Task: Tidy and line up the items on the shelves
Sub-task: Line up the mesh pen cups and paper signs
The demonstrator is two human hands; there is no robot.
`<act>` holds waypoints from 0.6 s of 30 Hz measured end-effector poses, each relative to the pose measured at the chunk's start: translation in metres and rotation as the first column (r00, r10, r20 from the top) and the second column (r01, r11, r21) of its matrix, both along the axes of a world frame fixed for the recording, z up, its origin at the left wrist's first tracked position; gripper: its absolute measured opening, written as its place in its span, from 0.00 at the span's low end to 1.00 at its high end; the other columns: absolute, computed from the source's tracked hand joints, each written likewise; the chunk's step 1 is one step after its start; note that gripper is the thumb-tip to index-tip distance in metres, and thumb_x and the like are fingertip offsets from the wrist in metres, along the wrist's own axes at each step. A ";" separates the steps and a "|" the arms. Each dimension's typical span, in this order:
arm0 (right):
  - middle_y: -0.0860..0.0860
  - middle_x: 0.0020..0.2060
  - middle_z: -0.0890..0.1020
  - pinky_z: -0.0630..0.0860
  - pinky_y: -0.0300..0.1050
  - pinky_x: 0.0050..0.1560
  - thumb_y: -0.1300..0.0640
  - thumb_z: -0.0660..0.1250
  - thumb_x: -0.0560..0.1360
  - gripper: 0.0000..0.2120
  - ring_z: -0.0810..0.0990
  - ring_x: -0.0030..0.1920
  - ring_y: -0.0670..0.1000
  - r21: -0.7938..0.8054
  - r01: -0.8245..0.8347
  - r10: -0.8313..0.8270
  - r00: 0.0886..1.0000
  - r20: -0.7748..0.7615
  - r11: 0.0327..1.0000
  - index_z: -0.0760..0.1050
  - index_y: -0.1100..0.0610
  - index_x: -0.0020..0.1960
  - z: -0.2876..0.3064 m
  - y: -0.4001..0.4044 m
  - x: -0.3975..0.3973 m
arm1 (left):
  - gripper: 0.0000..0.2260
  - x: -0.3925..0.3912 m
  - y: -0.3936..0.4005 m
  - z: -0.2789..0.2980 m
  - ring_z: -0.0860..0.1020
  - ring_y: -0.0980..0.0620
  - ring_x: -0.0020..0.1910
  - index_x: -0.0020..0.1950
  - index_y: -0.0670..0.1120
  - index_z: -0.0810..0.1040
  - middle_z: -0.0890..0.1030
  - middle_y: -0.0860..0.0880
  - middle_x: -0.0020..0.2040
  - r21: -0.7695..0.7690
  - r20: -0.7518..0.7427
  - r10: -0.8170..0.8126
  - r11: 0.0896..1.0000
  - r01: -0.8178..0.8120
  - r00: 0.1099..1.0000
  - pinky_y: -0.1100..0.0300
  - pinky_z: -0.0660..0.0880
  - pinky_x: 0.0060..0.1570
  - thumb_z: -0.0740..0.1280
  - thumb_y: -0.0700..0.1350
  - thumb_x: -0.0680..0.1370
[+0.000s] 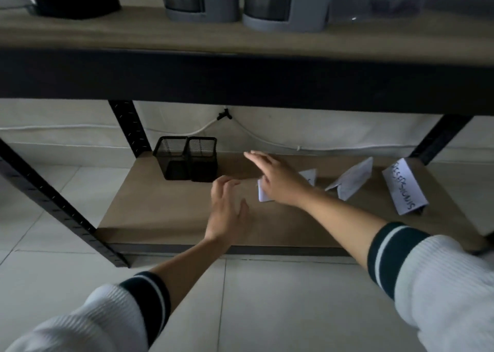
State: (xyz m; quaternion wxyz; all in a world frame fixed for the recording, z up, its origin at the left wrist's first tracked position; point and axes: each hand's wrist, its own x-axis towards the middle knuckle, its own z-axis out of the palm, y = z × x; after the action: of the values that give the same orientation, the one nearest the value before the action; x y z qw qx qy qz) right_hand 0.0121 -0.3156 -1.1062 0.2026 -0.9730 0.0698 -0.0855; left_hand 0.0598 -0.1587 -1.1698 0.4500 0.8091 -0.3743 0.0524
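With the lower shelf (165,212) filling the middle of the frame, two mesh pen cups (187,157) stand paired at its upper left while three folded paper cards sprawl crookedly to the right. The right hand (278,180), fingers straight, hovers over the nearest folded card (263,192), and the left hand (227,210) hangs open, holding nothing. Best to pinch each card at its ridge and square it beside the cups.
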 end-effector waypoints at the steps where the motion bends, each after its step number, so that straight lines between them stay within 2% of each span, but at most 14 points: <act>1: 0.52 0.74 0.63 0.53 0.40 0.72 0.70 0.57 0.73 0.32 0.58 0.74 0.50 -0.036 0.059 -0.058 0.998 0.029 0.998 0.59 0.54 0.75 0.003 -0.019 -0.012 | 0.20 -0.007 -0.012 0.006 0.65 0.48 0.64 0.63 0.38 0.70 0.66 0.42 0.64 0.031 0.033 -0.078 0.997 0.077 0.996 0.57 0.65 0.66 0.65 0.36 0.72; 3: 0.53 0.70 0.70 0.55 0.43 0.71 0.71 0.59 0.72 0.28 0.63 0.71 0.52 -0.093 0.187 -0.178 0.979 0.100 0.978 0.68 0.56 0.70 0.001 -0.050 -0.035 | 0.24 -0.016 -0.031 0.010 0.60 0.43 0.71 0.68 0.36 0.67 0.61 0.38 0.71 0.161 0.054 -0.215 0.966 0.204 0.975 0.54 0.62 0.70 0.65 0.38 0.73; 5: 0.55 0.66 0.74 0.59 0.47 0.69 0.72 0.62 0.71 0.25 0.67 0.69 0.55 -0.124 0.333 -0.314 0.937 0.153 0.935 0.73 0.58 0.66 -0.004 -0.082 -0.066 | 0.30 -0.028 -0.055 0.011 0.49 0.37 0.75 0.73 0.34 0.59 0.50 0.35 0.75 0.336 0.057 -0.316 0.899 0.280 0.947 0.47 0.54 0.72 0.66 0.40 0.75; 8: 0.59 0.65 0.74 0.68 0.52 0.64 0.73 0.64 0.70 0.27 0.70 0.67 0.59 -0.096 0.499 -0.492 0.866 0.090 0.861 0.71 0.60 0.67 -0.023 -0.117 -0.112 | 0.36 -0.046 -0.088 0.010 0.34 0.40 0.75 0.77 0.39 0.46 0.36 0.40 0.76 0.579 0.089 -0.352 0.779 0.239 0.932 0.42 0.44 0.73 0.63 0.46 0.77; 11: 0.60 0.67 0.70 0.70 0.56 0.64 0.71 0.65 0.72 0.28 0.67 0.69 0.62 -0.040 0.500 -0.498 0.866 0.053 0.865 0.68 0.58 0.70 -0.052 -0.140 -0.140 | 0.38 -0.058 -0.111 0.011 0.30 0.42 0.73 0.77 0.44 0.40 0.31 0.44 0.75 0.672 0.059 -0.325 0.712 0.203 0.944 0.38 0.39 0.70 0.62 0.47 0.77; 13: 0.59 0.74 0.62 0.65 0.59 0.69 0.67 0.65 0.75 0.28 0.58 0.74 0.63 -0.073 0.461 -0.460 0.887 0.029 0.884 0.64 0.55 0.73 -0.067 -0.150 -0.147 | 0.40 -0.060 -0.122 0.011 0.28 0.41 0.72 0.77 0.44 0.37 0.30 0.44 0.75 0.702 0.038 -0.297 0.688 0.186 0.954 0.36 0.38 0.69 0.63 0.47 0.77; 15: 0.57 0.77 0.53 0.62 0.60 0.69 0.63 0.65 0.76 0.28 0.50 0.76 0.62 -0.117 0.448 -0.447 0.894 0.034 0.886 0.63 0.52 0.74 -0.072 -0.157 -0.148 | 0.41 -0.055 -0.129 0.009 0.27 0.42 0.71 0.76 0.45 0.34 0.30 0.45 0.75 0.725 0.026 -0.277 0.667 0.172 0.961 0.35 0.37 0.68 0.64 0.47 0.77; 18: 0.57 0.77 0.53 0.66 0.61 0.67 0.59 0.69 0.74 0.25 0.50 0.76 0.61 -0.169 0.438 -0.436 0.898 0.051 0.883 0.66 0.53 0.69 -0.070 -0.161 -0.140 | 0.41 -0.042 -0.132 0.005 0.29 0.44 0.72 0.76 0.45 0.33 0.32 0.48 0.76 0.743 0.054 -0.257 0.656 0.133 0.965 0.35 0.39 0.68 0.63 0.50 0.78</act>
State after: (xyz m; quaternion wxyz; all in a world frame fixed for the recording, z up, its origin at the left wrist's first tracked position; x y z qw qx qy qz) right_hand -0.1284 -0.4761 -1.1758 0.0916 -0.9458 0.2784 -0.1402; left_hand 0.0180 -0.2904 -1.1644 0.0607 0.8695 -0.4821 -0.0883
